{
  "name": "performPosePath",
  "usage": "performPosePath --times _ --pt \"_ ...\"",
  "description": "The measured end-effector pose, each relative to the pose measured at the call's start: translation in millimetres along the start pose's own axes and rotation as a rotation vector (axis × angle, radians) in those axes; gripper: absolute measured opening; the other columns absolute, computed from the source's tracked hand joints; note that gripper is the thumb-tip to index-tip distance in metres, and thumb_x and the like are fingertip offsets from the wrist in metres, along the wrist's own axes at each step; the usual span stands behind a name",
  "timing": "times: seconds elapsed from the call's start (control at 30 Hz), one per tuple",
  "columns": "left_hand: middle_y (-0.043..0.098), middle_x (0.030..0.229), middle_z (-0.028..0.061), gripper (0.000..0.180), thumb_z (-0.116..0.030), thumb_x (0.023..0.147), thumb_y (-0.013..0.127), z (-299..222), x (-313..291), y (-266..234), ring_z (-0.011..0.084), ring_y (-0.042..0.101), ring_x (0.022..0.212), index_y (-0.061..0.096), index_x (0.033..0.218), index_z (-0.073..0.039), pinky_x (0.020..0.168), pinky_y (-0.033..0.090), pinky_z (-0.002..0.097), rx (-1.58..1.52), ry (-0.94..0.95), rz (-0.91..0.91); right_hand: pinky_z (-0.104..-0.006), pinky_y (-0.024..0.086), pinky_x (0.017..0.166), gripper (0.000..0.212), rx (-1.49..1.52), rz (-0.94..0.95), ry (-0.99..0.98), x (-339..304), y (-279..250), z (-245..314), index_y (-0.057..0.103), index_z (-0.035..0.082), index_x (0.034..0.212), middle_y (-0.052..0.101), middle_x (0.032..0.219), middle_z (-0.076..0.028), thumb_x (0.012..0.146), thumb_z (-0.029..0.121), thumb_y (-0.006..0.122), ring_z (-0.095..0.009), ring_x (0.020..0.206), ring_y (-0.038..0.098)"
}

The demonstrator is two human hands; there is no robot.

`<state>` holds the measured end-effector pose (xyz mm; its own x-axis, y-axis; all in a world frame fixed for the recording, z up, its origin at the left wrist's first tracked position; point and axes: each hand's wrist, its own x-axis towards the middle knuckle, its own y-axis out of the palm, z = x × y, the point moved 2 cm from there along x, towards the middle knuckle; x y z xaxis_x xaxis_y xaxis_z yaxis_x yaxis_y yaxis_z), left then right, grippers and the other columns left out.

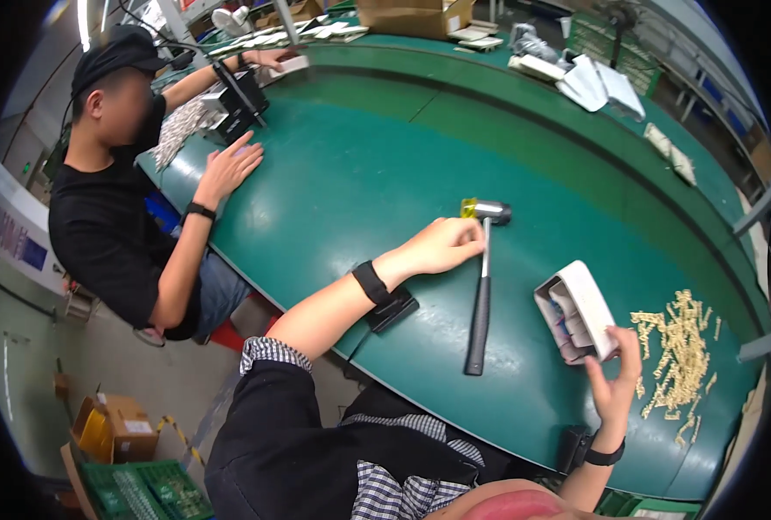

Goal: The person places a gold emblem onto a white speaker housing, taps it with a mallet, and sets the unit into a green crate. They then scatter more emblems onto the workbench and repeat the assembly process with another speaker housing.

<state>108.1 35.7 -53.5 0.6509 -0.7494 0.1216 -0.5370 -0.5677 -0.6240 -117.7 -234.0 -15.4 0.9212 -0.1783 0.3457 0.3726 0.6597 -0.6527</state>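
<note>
As a two-faced mallet [484, 295] lies flat on a green worktable [359, 182], a worker's right hand [612, 386] grips a white plastic housing [595, 303] by its near right corner, thumb on one side and fingers on the other. Judging by the parts on show, the work on this piece appears to be midway: the housing is in hand and tipped with its hollow side toward the left, but no cover closes it. Whether anything has been fitted inside is too small to tell. A heap of pale yellow strips [682, 368] lies loose just beyond the right hand, apparently unused so far.

The housing sits at the right of the worktable, between the mallet and the strips. It looks boxy and elongated, with a smooth, plain outer wall, pale partitions across its hollow and a darker patch among them. How firmly it rests on the surface is unclear.

The left hand [442, 247] hovers by the mallet's metal shaft, fingers bent and tips drawn together; whether they touch the shaft or pinch something small cannot be told. Across the worktable, a co-worker in black [99, 221] reaches toward another white piece [290, 67].
</note>
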Motion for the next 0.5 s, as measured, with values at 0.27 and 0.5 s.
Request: performPosePath --times 0.27,0.5 --pt "0.052 0.060 -0.0033 0.013 -0.016 0.088 0.057 40 3 -8 0.0043 0.045 0.052 0.059 0.087 -0.003 0.049 0.037 0.0221 -0.538 -0.180 -0.098 -0.0343 0.041 0.088 0.044 -0.171 -0.060 -0.258 5 11 37 0.046 0.004 0.116 0.049 0.117 -0.013 0.074 0.008 0.058 -0.030 0.106 0.050" --pt "0.053 0.064 -0.0031 0.014 -0.018 0.088 0.058 27 13 -4 0.0045 0.046 0.053 0.059 0.087 -0.004 0.049 0.037 0.0196 -0.547 -0.137 -0.025 -0.0382 0.038 0.094 0.051 -0.183 0.117 0.064 6 3 61 0.043 0.002 0.124 0.050 0.123 -0.020 0.076 0.007 0.057 -0.035 0.111 0.050"
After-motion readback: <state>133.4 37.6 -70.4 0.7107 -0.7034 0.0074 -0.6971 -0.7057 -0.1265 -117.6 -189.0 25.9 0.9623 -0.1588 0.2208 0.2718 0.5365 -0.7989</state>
